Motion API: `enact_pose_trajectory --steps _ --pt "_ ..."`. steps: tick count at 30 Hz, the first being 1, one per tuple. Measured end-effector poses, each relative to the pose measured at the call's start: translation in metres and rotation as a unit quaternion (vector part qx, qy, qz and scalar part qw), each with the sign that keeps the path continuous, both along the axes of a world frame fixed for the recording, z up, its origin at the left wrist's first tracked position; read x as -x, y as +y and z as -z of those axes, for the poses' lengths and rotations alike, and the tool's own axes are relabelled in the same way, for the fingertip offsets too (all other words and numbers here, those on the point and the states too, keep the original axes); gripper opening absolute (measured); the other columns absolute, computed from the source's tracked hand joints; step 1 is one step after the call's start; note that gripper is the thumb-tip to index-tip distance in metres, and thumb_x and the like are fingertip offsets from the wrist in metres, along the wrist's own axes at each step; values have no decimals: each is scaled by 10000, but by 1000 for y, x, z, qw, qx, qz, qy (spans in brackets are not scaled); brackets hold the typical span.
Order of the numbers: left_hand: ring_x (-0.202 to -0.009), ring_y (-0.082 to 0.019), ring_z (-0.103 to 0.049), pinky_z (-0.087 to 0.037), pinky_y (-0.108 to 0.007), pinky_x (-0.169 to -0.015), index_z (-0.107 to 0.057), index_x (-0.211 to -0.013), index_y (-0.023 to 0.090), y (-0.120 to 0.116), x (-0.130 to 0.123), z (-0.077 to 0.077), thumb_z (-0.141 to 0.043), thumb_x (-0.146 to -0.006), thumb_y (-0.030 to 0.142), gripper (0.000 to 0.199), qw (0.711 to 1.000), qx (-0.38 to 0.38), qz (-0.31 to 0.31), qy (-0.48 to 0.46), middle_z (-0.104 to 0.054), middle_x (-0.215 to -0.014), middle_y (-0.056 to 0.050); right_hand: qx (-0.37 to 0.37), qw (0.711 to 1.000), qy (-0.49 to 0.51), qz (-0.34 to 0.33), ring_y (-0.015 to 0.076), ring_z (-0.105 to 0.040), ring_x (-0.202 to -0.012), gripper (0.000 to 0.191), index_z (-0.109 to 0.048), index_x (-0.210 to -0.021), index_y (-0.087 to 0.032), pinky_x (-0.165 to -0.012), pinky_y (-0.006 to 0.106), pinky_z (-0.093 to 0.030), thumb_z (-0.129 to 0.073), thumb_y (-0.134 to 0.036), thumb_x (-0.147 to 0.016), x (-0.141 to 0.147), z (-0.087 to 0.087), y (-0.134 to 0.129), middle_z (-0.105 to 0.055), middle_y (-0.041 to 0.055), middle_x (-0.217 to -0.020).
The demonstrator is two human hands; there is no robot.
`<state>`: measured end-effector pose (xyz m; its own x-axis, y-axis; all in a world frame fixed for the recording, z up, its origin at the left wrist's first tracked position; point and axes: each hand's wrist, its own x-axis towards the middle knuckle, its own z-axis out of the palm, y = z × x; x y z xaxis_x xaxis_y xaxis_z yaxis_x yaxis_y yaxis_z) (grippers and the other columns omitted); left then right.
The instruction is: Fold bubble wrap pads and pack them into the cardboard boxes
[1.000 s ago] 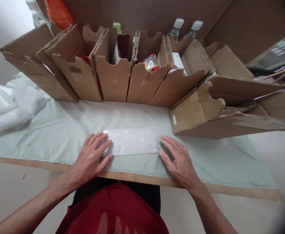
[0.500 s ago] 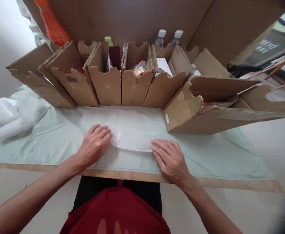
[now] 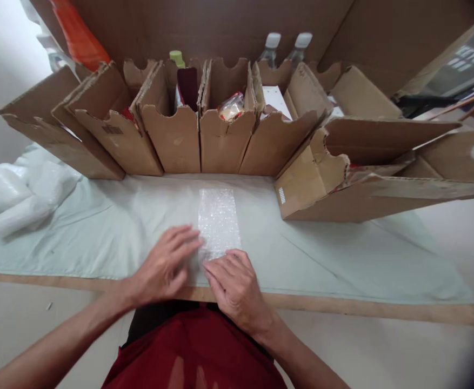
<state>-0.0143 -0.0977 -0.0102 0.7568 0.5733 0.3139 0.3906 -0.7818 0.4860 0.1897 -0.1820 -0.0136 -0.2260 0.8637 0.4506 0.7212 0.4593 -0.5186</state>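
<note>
A clear bubble-wrap piece lies on the pale green cloth with its long side pointing away from me. At its near end my right hand has its fingers closed on the edge of the wrap. My left hand is just left of the wrap, its fingers apart and slightly blurred, with nothing in it.
Cardboard bins stand in a row behind the wrap, holding packets and boxes. Another cardboard bin lies angled at the right. White plastic wrapping is heaped at the left. Two capped bottles and an orange object stand behind.
The bubble wrap has turned from lying sideways to pointing away from me. My left hand has let go of it. My right hand has moved left with its end.
</note>
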Motion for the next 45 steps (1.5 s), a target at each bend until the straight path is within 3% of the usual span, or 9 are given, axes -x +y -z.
enact_pose_trajectory --steps 3,5,9,14,22,27,33,39,45 --pt "-1306 -293 -577 -543 -493 -1043 -395 -1537 228 -37 -5 3 -548 -876 90 693 997 53 -4 -49 -671 -1334 -140 32 998 57 -18 175 -643 -784 188 -657 -1019 -224 -879 399 -477 -515 -104 -996 -3 -2 4 -747 9 -849" --pt "-1128 -258 -666 -580 -438 -944 -519 -1426 225 -44 -14 9 -547 -928 101 513 993 55 -50 -88 -733 -1162 -115 50 994 92 -33 185 -671 -838 156 -646 -1106 -234 -913 415 -481 -592 -159 -981 -10 -5 3 -767 12 -935" --pt "-992 -228 -710 -579 -406 -877 -675 -1098 206 -38 -26 17 -554 -948 108 216 980 82 -108 -147 -760 -977 -79 86 993 74 -27 265 -681 -1068 491 -571 -1352 -251 -953 467 -518 -741 -301 -894 -33 -5 -5 -744 78 -1194" --pt "-932 -215 -705 -575 -382 -823 -688 -1068 206 -36 -24 16 -574 -954 161 168 968 108 -160 -159 -753 -963 -73 111 989 84 54 223 -717 -907 302 -659 -1276 -271 -843 396 -575 -609 -235 -980 -41 5 -7 -779 48 -1028" --pt "-757 -208 -622 -476 -350 -743 -656 -1180 155 -28 -35 18 -585 -951 159 239 975 4 -214 -63 -693 -752 -13 46 991 35 122 221 -732 -921 274 -668 -1258 -237 -837 372 -572 -593 -234 -994 -32 15 7 -775 71 -1079" --pt "-725 -210 -601 -441 -343 -721 -638 -1197 151 -24 -38 21 -580 -948 146 256 976 -25 -214 -36 -684 -721 3 -82 985 -58 143 255 -688 -1009 245 -650 -1205 -201 -862 410 -508 -648 -170 -962 -36 2 -8 -732 112 -1104" --pt "-719 -209 -612 -452 -350 -720 -636 -1196 163 -21 -37 19 -562 -972 179 237 977 -42 -211 1 -682 -734 -5 -32 993 -111 33 274 -657 -1146 223 -660 -1181 -190 -1021 465 -427 -628 -139 -967 -34 0 -8 -753 78 -1174" --pt "-1119 -283 -634 -506 -425 -928 -647 -1211 138 -31 -25 9 -635 -968 268 276 990 -38 -125 -58 -688 -1220 -164 -25 997 -63 22 211 -700 -999 179 -683 -1103 -188 -954 413 -452 -556 -103 -1009 -37 3 5 -784 49 -1049" --pt "-794 -189 -657 -514 -335 -756 -675 -1160 158 -29 -22 9 -560 -981 153 213 987 35 -136 -72 -723 -844 -40 47 998 35 8 172 -720 -836 182 -702 -1119 -206 -801 344 -515 -556 -156 -1023 -40 -1 7 -793 24 -974"
